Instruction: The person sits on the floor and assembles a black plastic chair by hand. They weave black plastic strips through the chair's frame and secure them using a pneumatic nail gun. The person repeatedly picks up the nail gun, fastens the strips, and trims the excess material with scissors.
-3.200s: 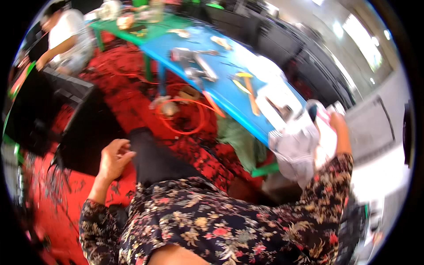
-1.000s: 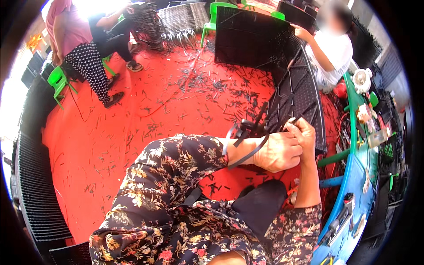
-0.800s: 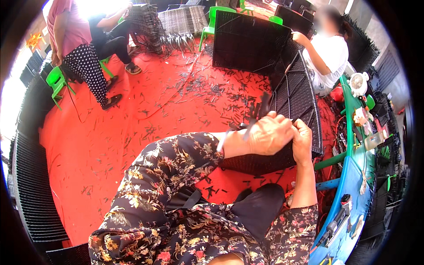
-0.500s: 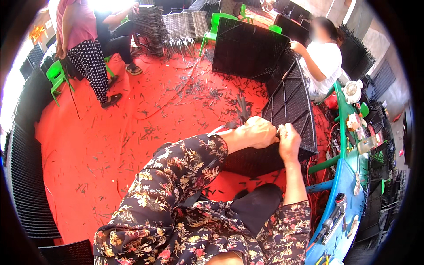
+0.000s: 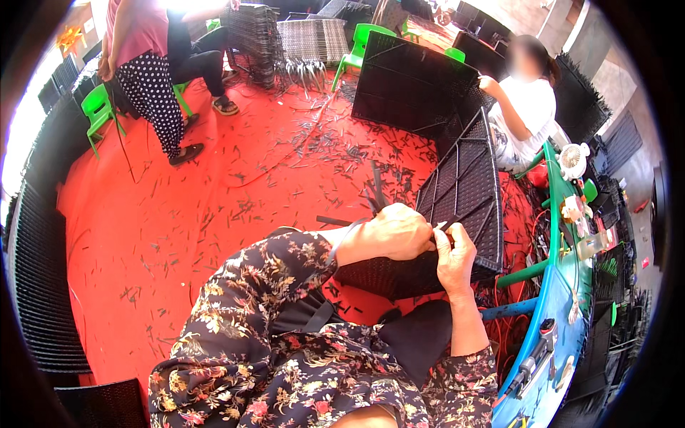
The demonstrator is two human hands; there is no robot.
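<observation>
Both of my hands meet at the edge of a black woven panel (image 5: 467,182) braced with crossing bars. My left hand (image 5: 399,232) is closed, with a bunch of black plastic strips (image 5: 377,187) sticking out of it toward the far side. Thumb and fingers of my right hand (image 5: 455,255) pinch together right beside it, and a short dark strip end shows between the two hands. The panel corner under my hands is partly hidden by them. Another dark woven side (image 5: 389,274) of the piece reaches down below my left hand.
A red floor sheet (image 5: 235,235) is strewn with black strip scraps. At right stands a blue-green table (image 5: 549,285) with a small white fan (image 5: 573,161) and a black-and-grey tool (image 5: 535,360). A person in white (image 5: 528,107) holds another panel (image 5: 414,82); woven pieces are stacked along the left (image 5: 46,278).
My hands have shifted slightly left and downward in the picture, still close together. My right hand has turned a little, and the strip end shows more clearly. The strips in my left hand have spread apart.
</observation>
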